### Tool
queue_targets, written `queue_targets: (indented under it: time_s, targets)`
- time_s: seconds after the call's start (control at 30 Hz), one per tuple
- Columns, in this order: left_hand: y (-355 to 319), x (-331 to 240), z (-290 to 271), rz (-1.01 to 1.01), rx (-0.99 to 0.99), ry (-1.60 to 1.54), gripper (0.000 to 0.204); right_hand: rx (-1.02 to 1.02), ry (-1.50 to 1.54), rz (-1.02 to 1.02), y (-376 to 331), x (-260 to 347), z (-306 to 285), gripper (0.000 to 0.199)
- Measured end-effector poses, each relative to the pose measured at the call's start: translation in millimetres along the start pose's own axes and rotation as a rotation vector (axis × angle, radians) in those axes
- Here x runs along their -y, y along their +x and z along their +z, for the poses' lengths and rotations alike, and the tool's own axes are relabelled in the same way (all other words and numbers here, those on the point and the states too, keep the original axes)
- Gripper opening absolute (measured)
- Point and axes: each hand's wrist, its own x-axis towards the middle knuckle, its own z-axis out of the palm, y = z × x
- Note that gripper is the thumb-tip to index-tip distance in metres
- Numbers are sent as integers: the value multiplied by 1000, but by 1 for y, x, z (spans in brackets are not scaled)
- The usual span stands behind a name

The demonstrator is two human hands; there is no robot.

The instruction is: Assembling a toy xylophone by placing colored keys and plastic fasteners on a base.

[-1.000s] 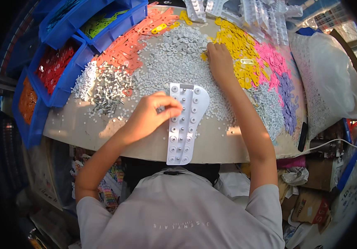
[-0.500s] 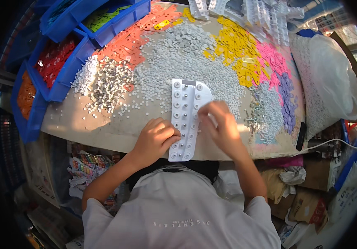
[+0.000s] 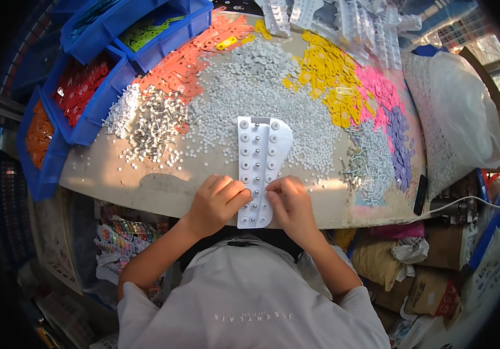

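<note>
your left hand (image 3: 218, 202) is at the left edge of a white fixture (image 3: 282, 141), its thumb and fingers curled in close together; your right hand (image 3: 292, 208) is at the opposite edge, thumb and forefinger bent toward the fixture. the fingertips are small and partly turned away in this view, so i cannot tell whether either hand is closed on a small piece. the fixture lies on the table (image 3: 107, 181) between your two hands, its long body running away from you and its wider, rounded side bulging out beyond your right hand. along it run two rows of round white pieces (image 3: 246, 165), with a line of silver round heads (image 3: 256, 164) down the channel between them.

straight beyond both hands spreads a heap of small whitish discs (image 3: 250, 87). beyond your left hand and farther left is a pile of white-headed metal studs (image 3: 156, 125), with orange-red tabs (image 3: 174, 72) behind it and a blue bin (image 3: 100, 116) of red pieces farther out. beyond your right hand lie yellow tabs (image 3: 328, 75), then pink tabs (image 3: 378, 87); silver screws (image 3: 375, 168) and purple tabs (image 3: 399, 148) sit to its right, with a translucent bag (image 3: 459, 110) past them.
</note>
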Motion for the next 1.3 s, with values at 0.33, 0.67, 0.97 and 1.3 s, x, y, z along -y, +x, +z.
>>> queue_targets:
  time_s: [0.33, 0.67, 0.97, 1.3]
  targets:
    - [11, 26, 0, -187, -76, -268, 8, -240, -254, -346, -8, -31, 22, 16]
    - [121, 151, 5, -273, 6, 220, 6, -22, -5, -19, 12, -15, -10, 6]
    - [151, 188, 43, -252, 141, 241, 4, -414, -271, -288, 191, -68, -60, 7]
    - [149, 187, 37, -193, 109, 159, 11, -345, -543, -171, 257, -101, -43, 8]
